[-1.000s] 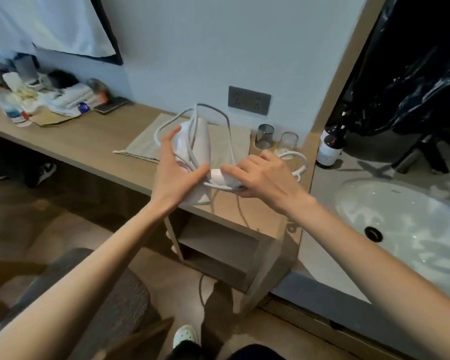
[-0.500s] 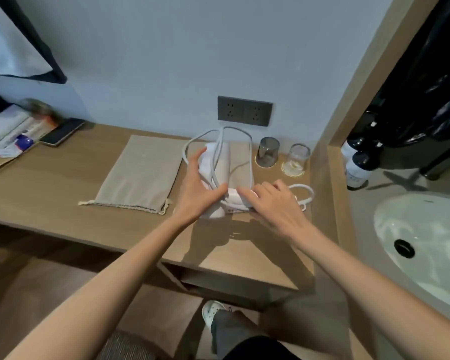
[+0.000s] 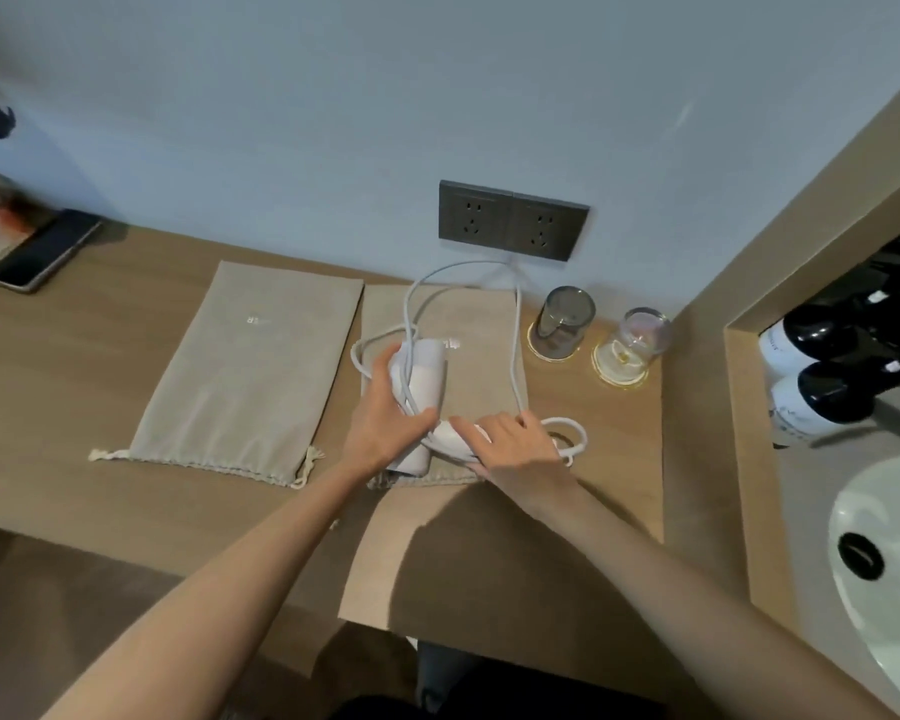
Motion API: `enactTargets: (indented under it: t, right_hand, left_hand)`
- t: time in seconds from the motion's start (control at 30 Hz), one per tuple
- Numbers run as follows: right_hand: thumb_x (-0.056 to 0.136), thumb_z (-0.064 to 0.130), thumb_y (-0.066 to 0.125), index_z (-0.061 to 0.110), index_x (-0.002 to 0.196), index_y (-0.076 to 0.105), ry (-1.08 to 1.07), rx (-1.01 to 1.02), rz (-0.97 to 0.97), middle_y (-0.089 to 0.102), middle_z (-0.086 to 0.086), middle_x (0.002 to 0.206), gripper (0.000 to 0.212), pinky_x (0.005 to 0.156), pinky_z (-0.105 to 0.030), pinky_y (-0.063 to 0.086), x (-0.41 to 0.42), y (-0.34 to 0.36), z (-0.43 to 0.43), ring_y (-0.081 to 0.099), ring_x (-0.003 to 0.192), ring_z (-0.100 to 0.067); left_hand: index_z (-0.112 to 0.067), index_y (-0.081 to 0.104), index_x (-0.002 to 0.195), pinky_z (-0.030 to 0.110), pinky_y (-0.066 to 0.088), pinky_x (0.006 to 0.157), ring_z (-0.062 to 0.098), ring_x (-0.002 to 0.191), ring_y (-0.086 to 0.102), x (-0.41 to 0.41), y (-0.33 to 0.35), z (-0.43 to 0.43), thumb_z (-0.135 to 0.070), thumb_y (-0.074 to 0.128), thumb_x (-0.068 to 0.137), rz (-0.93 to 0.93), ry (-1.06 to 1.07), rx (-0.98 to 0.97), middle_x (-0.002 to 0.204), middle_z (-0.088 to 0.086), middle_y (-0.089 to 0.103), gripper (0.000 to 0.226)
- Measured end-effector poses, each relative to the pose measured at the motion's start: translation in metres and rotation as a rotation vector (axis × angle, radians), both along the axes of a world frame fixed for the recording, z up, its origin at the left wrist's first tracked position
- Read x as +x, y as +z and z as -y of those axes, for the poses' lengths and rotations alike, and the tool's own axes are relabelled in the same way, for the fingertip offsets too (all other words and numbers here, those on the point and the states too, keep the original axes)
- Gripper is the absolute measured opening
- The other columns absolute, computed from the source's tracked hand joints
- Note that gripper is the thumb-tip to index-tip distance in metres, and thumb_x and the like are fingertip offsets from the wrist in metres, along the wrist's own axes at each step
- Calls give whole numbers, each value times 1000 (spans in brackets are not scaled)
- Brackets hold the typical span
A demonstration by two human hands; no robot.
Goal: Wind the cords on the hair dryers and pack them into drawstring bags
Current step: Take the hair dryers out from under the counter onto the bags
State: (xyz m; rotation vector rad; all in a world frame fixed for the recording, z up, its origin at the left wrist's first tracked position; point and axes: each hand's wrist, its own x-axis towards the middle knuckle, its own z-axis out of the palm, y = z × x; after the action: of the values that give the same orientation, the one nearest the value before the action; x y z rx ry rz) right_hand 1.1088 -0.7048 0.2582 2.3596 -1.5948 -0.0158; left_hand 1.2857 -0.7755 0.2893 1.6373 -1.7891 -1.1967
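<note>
Left hand: the left hand (image 3: 385, 426) grips the body of a white hair dryer (image 3: 423, 374), fingers curled round its far side, thumb laid across the front.
Right hand: the right hand (image 3: 518, 452) covers the dryer's handle, fingers close together and bent over it, thumb beneath.
Hair dryer: it rests on the right bag (image 3: 481, 356), towards the counter's right end, midway between back and front edge.
Cord: the white cord (image 3: 515, 345) rises in a wide loop towards the back edge, crosses the dryer's body under the left hand, and curls out in a smaller loop beside the right wrist.
Bags: the left bag (image 3: 250, 376) lies flat just beside the right one, their drawstring ends facing the counter's (image 3: 126, 517) front edge.
Writing: each bag carries a small pale mark, too small to read; white labels on two dark bottles (image 3: 822, 402) past the right end are likewise unreadable.
Back edge: a dark double socket (image 3: 513, 220) on the wall; two upturned glasses (image 3: 562, 319) in the back right corner; a phone (image 3: 42, 257) at the far left.
</note>
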Motion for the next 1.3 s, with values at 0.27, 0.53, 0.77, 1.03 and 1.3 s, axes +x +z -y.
enactTargets:
  t: [0.27, 0.53, 0.77, 1.03, 1.3]
  right_hand:
    - [63, 53, 80, 20, 114, 65, -88, 211, 212, 68, 1, 95, 63, 62, -30, 45, 14, 7, 10, 61, 78, -20]
    - [91, 51, 48, 21, 137, 46, -112, 425, 396, 42, -2, 141, 55, 107, -40, 27, 3, 33, 7, 35, 124, -28]
    - [95, 27, 53, 19, 127, 57, -166, 188, 512, 53, -1, 133, 33, 100, -35, 28, -2, 85, -11, 39, 120, -25]
    - [90, 21, 59, 16, 116, 64, -189, -43, 467, 64, -1, 113, 27, 88, -32, 33, 24, 123, -60, 53, 102, -25]
    - [90, 23, 60, 17, 118, 63, -301, -112, 384, 63, 0, 113, 28, 89, -36, 39, 62, 144, -155, 54, 105, -24]
  left_hand:
    - [-33, 2, 149, 48, 46, 93, 35, 117, 51, 1, -9, 3, -42, 51, 92, 145, -69, 12, 140, 19, 42, 75]
    - [-37, -7, 149, 53, 13, 114, 47, 142, -1, 5, 0, -13, -54, 24, 97, 507, -139, -94, 152, 32, 13, 63]
    - [-22, 24, 150, 45, 42, 88, 38, 118, 46, 20, 45, -27, -51, 20, 95, 728, -114, -364, 130, 22, 49, 62]
    - [-18, 52, 133, 39, 51, 71, 35, 95, 63, 40, 83, -68, -40, 30, 93, 700, -218, -717, 112, 17, 64, 51]
    - [-18, 51, 133, 40, 50, 75, 33, 101, 61, 60, 108, -138, -41, 31, 94, 688, -378, -778, 118, 14, 63, 49]
